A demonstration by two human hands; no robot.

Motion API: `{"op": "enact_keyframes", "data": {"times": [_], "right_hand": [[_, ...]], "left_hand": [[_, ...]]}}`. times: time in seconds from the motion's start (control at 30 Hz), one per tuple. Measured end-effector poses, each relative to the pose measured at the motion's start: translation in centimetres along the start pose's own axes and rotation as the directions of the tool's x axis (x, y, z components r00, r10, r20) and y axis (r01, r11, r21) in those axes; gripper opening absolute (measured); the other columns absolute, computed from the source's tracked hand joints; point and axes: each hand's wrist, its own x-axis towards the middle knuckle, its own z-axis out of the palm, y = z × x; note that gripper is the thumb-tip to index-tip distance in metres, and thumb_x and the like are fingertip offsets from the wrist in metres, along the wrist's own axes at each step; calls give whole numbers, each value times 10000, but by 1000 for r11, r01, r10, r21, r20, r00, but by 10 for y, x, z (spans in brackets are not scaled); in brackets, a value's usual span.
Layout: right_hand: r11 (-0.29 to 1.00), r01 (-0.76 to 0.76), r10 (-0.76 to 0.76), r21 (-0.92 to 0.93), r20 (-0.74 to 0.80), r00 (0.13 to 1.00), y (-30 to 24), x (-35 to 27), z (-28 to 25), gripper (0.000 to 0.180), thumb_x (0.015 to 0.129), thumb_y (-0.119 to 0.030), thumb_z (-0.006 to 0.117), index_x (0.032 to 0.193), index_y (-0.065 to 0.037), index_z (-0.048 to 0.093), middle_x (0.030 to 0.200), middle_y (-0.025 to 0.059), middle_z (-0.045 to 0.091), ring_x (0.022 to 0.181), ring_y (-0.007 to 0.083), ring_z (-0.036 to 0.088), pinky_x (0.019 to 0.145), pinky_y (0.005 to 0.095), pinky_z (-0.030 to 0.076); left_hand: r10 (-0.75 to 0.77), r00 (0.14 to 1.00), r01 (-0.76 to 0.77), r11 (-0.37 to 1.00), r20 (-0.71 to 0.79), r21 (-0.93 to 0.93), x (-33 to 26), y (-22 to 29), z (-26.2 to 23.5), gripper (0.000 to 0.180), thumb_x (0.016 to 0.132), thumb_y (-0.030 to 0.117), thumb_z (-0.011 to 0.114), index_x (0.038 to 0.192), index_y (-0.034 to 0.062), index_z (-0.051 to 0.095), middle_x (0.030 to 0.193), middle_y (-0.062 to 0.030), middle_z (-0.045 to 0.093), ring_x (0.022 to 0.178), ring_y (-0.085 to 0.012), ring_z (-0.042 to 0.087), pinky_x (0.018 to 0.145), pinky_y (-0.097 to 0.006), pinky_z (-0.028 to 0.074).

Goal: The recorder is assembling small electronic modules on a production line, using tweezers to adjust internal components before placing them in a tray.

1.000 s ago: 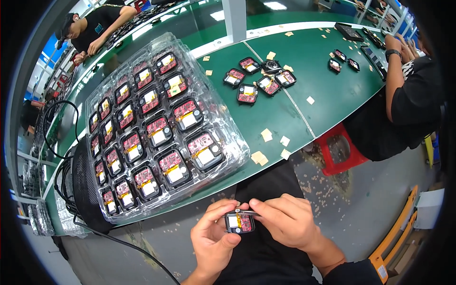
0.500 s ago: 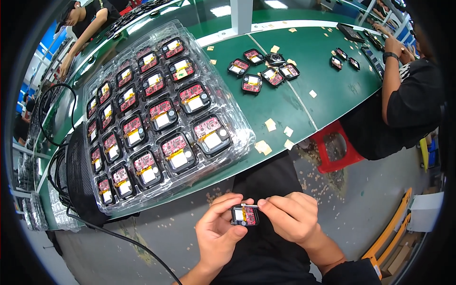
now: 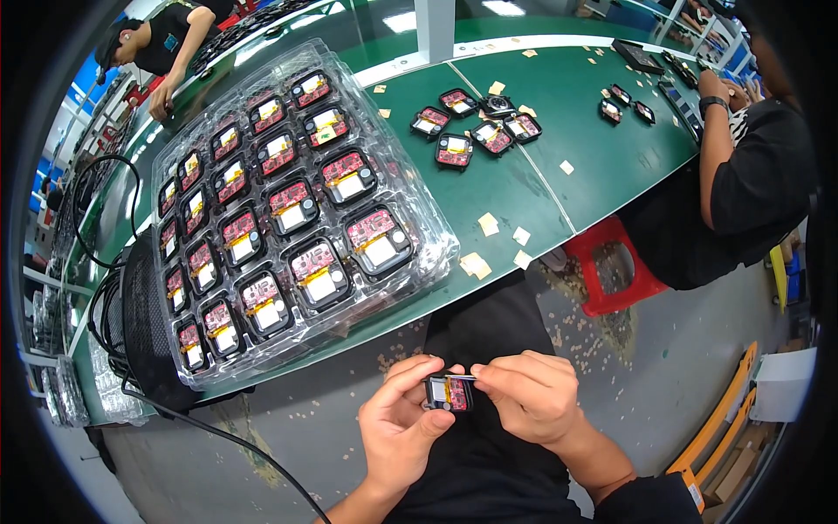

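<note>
Above my lap, my left hand [image 3: 390, 428] grips an open smartwatch case [image 3: 450, 396] by its sides, thumb in front and fingers behind. A red circuit board, a pale block and a yellow strip show inside its black frame. My right hand [image 3: 532, 397] pinches a thin metal tool [image 3: 459, 376], which lies across the upper edge of the case. Its exact kind is too small to tell. On the bench to the left, a clear plastic tray [image 3: 349, 319] holds rows of similar open watch cases.
Several loose watch cases [image 3: 454, 150] lie on the green bench [image 3: 541, 210] among scattered pale paper squares [image 3: 476, 265]. A black cable [image 3: 218, 417] runs down at left. A co-worker [image 3: 755, 183] sits at right by a red stool [image 3: 602, 301]; another person [image 3: 166, 52] leans over at far left.
My hands keep nearly the same hold, with the tool shifted slightly at the case's edge. The bench appears slightly farther left in view. The far-left person's arm has moved toward the tray.
</note>
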Motion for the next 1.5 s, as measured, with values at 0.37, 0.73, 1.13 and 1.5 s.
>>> {"op": "enact_keyframes", "data": {"times": [0.37, 0.73, 1.13, 1.5], "right_hand": [[986, -129, 139, 109, -86, 987, -7, -3, 7, 171, 756, 14, 835, 909, -4, 760, 803, 117, 725, 673, 254, 725, 594, 312, 580], [984, 3, -10, -180, -34, 999, -3, -6, 5, 211, 764, -44, 809, 972, -41, 772, 832, 36, 702, 579, 167, 611, 521, 289, 490], [963, 90, -113, -253, -81, 990, 1, -10, 7, 234, 723, -19, 820, 950, -37, 765, 851, 44, 685, 562, 167, 580, 498, 290, 450], [965, 80, -99, -251, -64, 993, -2, -14, 5, 253, 694, 1, 745, 942, -29, 784, 838, 47, 682, 567, 152, 594, 515, 286, 483]], "left_hand": [[-17, 1000, 17, 1000, -24, 22, -2, -1, 4, 581, 862, 81, 844, 1352, -100, 590, 1402, -135, 516, 1259, -290, 628, 1035, -362, 527], [-8, 999, 9, 1000, -41, 21, 2, -2, 6, 576, 870, 79, 831, 1356, -105, 583, 1405, -151, 528, 1270, -313, 623, 1052, -386, 531], [-42, 997, 43, 999, -59, 1, 0, -4, 3, 563, 878, 96, 831, 1344, -100, 585, 1416, -147, 522, 1264, -316, 630, 1015, -365, 546], [-46, 997, 45, 999, -64, -30, -3, -3, 10, 583, 879, 97, 829, 1355, -120, 574, 1433, -156, 508, 1276, -316, 623, 1032, -372, 543]]}}
